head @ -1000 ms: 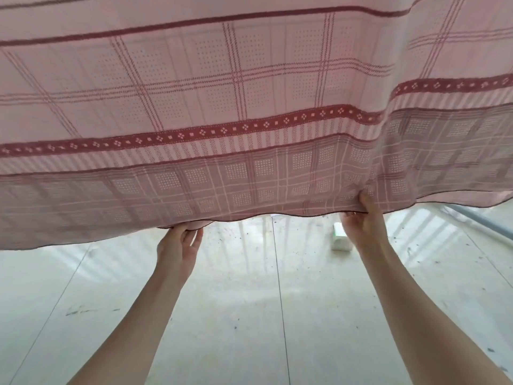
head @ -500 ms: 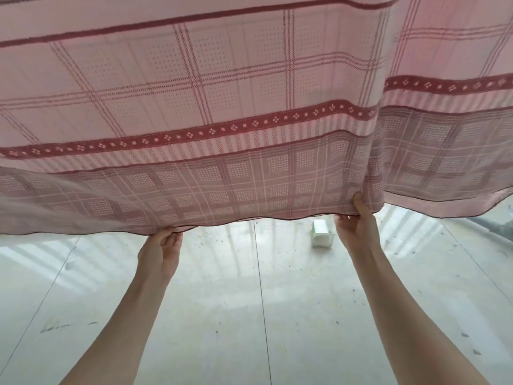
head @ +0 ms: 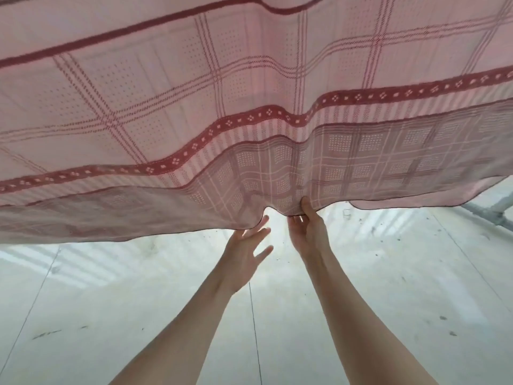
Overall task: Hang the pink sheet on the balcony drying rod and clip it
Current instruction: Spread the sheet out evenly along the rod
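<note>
1. The pink sheet is up and spread wide across the top of the view, draped overhead with its lower hem hanging above the pale tiled floor; two layers overlap along that bottom band, which suggests it is folded over something above

2. The drying rod itself is out of frame, so whether the sheet sits squarely on it cannot be confirmed from here

3. Right hand pinches the hem, thumb in front and fingers behind, and the cloth bunches into a small peak at that spot

4. Left hand is just beside it with fingers spread and straight, holding nothing, fingertips right at the hem's edge

5. My read: hanging looks largely done, and this is the evening-out stage, tugging the edge straight

6. Still to come: the clipping, since no clips show on the sheet or in either hand

7. Containers: none that I can identify; a small pale object sits on the floor beyond the hem, too small to tell what it is or whether it holds anything
</note>
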